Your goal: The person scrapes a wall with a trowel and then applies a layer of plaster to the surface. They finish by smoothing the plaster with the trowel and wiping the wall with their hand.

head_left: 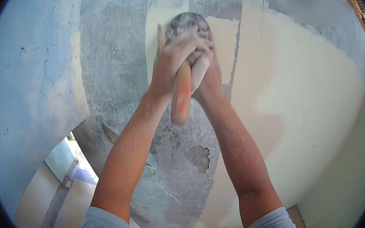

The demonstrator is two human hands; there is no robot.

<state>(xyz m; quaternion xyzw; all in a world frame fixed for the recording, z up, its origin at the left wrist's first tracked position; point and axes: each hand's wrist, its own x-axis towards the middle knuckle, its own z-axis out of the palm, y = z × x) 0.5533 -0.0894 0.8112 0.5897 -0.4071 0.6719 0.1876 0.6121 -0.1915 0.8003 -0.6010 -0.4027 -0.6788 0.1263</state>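
Note:
Both my hands press together on a trowel-like tool with a worn orange wooden handle [181,97] and a dark rounded plate [189,23] smeared with pale material. The plate lies against the wall, and the handle points down toward me. My left hand [172,62] is closed over the tool, with one finger sticking up at its left side. My right hand [206,70] is closed on it from the right, its fingers overlapping the left's. White dust coats the fingers, which are slightly blurred. Exactly how each hand grips under the overlap is hidden.
Around the tool, the wall has a grey scraped area [113,54] and a cream coated area [299,90]. Chipped plaster [200,157] shows below the hands. Blue cracked paint [28,68] covers the left side. An opening [82,159] lies at lower left.

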